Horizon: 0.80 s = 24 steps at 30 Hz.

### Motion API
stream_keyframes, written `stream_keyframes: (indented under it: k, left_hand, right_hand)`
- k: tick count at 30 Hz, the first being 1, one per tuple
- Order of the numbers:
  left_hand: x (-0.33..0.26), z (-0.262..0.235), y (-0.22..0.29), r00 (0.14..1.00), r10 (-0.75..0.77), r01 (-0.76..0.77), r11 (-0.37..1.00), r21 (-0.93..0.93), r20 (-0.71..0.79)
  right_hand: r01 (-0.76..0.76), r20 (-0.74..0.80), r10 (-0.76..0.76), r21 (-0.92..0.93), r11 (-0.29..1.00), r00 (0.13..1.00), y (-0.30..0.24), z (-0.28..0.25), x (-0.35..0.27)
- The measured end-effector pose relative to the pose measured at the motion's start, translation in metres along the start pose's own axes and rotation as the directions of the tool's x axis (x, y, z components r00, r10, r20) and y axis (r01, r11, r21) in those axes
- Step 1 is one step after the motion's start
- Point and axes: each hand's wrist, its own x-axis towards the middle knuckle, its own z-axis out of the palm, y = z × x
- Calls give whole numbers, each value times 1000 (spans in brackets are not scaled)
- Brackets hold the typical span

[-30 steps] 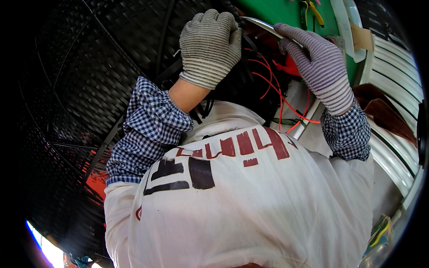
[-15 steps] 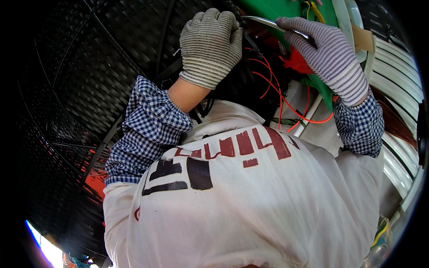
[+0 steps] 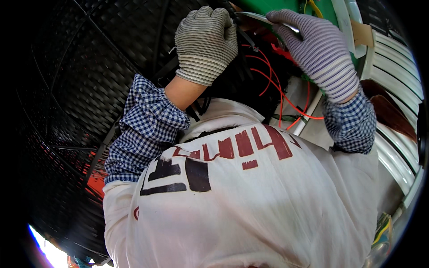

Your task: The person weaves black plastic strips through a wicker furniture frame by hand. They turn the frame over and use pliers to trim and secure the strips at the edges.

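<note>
My left hand point(image 3: 206, 44), in a striped knit glove, is closed against the edge of a large black woven wicker piece point(image 3: 111, 49). What its curled fingers hold is hidden. To the right, my right hand point(image 3: 315, 49), also gloved, pinches a slim silver pointed tool point(image 3: 254, 16) between thumb and fingers. Its tip points left, close to my left thumb; I cannot tell whether it is a blade or scissors. Loose dark strips point(image 3: 246, 38) hang between the hands.
Thin red-orange cords point(image 3: 286, 96) loop below my right hand. A green surface point(image 3: 259, 5) with a yellow-handled tool point(image 3: 315, 8) lies at the top. White slats point(image 3: 397, 67) and a brown cloth point(image 3: 389, 109) are on the right. My white shirt fills the lower middle.
My right hand has moved left and slightly up with the silver tool, whose tip is nearer the left hand. My left hand has shifted slightly left, still closed.
</note>
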Motion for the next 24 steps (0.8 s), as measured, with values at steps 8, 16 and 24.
stream_keyframes:
  k: [8,16,24]
  left_hand:
    - [-4,-1,11,1000,25,-25,999,31,-4]
    - [-9,5,15,999,18,-20,999,49,40]
    - [-8,2,25,999,17,-22,991,135,36]
  right_hand:
    - [30,-321,-79,-155,987,944,-12,36,-34]
    - [-10,-518,44,67,998,854,-2,85,-46]
    - [29,-530,72,180,983,845,8,91,-50]
